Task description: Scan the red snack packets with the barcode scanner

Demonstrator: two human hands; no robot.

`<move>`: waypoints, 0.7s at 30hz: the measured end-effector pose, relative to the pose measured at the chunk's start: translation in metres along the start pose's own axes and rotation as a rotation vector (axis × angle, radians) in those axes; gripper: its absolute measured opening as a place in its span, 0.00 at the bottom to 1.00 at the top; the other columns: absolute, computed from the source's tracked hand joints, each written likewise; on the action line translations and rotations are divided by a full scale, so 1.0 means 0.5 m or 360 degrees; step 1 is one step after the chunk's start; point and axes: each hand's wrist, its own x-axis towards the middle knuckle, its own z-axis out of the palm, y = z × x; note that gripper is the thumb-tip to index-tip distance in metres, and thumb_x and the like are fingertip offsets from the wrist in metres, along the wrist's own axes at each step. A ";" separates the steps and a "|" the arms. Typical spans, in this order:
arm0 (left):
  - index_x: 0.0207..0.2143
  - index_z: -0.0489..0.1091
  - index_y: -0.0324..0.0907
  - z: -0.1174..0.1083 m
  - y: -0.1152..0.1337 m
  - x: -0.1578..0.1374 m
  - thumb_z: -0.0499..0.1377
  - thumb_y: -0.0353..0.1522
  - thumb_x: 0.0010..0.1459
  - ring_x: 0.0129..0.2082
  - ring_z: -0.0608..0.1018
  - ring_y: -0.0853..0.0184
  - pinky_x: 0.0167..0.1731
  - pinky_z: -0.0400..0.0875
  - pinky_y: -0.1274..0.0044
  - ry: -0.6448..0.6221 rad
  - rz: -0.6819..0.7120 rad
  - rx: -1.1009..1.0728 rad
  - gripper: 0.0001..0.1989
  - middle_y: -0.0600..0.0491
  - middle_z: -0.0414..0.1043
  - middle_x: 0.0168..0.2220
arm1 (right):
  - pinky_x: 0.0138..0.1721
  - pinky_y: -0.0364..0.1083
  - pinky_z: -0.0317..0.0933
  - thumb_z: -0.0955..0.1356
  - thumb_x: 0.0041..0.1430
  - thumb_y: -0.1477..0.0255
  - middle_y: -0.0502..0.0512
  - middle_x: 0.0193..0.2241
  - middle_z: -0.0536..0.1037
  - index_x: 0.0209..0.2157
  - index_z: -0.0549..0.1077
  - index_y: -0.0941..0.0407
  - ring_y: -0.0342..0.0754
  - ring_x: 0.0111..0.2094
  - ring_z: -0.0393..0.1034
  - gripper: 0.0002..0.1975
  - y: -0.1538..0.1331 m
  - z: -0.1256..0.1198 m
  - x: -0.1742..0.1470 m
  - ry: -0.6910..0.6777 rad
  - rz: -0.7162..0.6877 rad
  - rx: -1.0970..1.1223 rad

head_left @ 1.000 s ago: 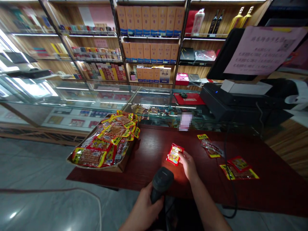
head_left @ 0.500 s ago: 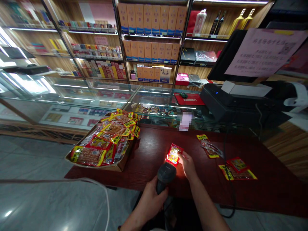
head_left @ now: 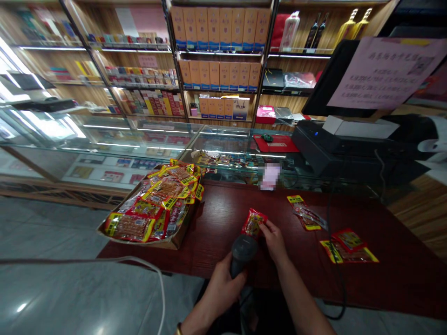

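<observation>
Left of the scanner [head_left: 243,250], lowest: a white cable [head_left: 162,293] curves across the view. Above it, left of and beyond the scanner, a cardboard box [head_left: 180,236] sits on the dark red table [head_left: 218,211], heaped with yellow-and-red snack packets [head_left: 165,190].

Just below the scanner head: left hand [head_left: 223,284], fingers wrapped around the scanner's handle; a gold-coloured band [head_left: 179,329] shows at the wrist. Scanner head points away from the body.

Just beyond the scanner: small red packet [head_left: 251,221], its near edge partly hidden by the scanner head. Contact between the two: cannot tell. Whether the packet rests on the table or is raised: cannot tell either.

Right of the scanner: right hand [head_left: 274,236], pinching the red packet's right edge between thumb and fingers.

Farther right of the scanner, two groups lie on the table: a silvery packet [head_left: 310,215] across a yellow-ended one [head_left: 296,200], and, nearer the body, a red-edged packet [head_left: 349,238] overlapping a longer yellow-ended packet [head_left: 363,255]. A black cable [head_left: 344,288] hangs by this second group.
</observation>
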 end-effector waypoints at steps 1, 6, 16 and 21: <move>0.47 0.71 0.38 -0.004 -0.003 -0.003 0.60 0.29 0.54 0.13 0.69 0.74 0.15 0.61 0.83 0.0020 0.0010 0.0019 0.17 0.63 0.68 0.18 | 0.49 0.54 0.68 0.76 0.48 0.54 0.55 0.39 0.86 0.39 0.84 0.54 0.58 0.43 0.78 0.21 0.000 -0.002 -0.001 0.0039 -0.0004 -0.0035; 0.45 0.68 0.39 -0.036 -0.030 -0.010 0.60 0.31 0.52 0.11 0.68 0.74 0.11 0.61 0.84 0.0208 -0.0075 -0.0043 0.16 0.63 0.68 0.17 | 0.43 0.53 0.71 0.76 0.45 0.54 0.56 0.39 0.86 0.42 0.83 0.55 0.59 0.41 0.78 0.24 -0.029 0.034 0.013 0.0239 0.0084 -0.0127; 0.42 0.65 0.40 -0.043 -0.062 0.018 0.60 0.39 0.55 0.09 0.66 0.73 0.08 0.58 0.84 0.0423 -0.0191 -0.0158 0.16 0.63 0.65 0.15 | 0.41 0.50 0.71 0.69 0.58 0.65 0.52 0.36 0.85 0.43 0.83 0.53 0.52 0.35 0.78 0.14 -0.252 0.429 0.114 -0.0469 -0.0811 -0.0492; 0.43 0.65 0.40 -0.045 -0.056 0.022 0.60 0.37 0.54 0.08 0.66 0.72 0.08 0.59 0.83 0.0451 -0.0212 -0.0176 0.16 0.62 0.66 0.14 | 0.47 0.51 0.70 0.72 0.57 0.70 0.55 0.45 0.84 0.57 0.75 0.55 0.51 0.41 0.79 0.25 -0.273 0.570 0.163 -0.0739 -0.0634 -0.0507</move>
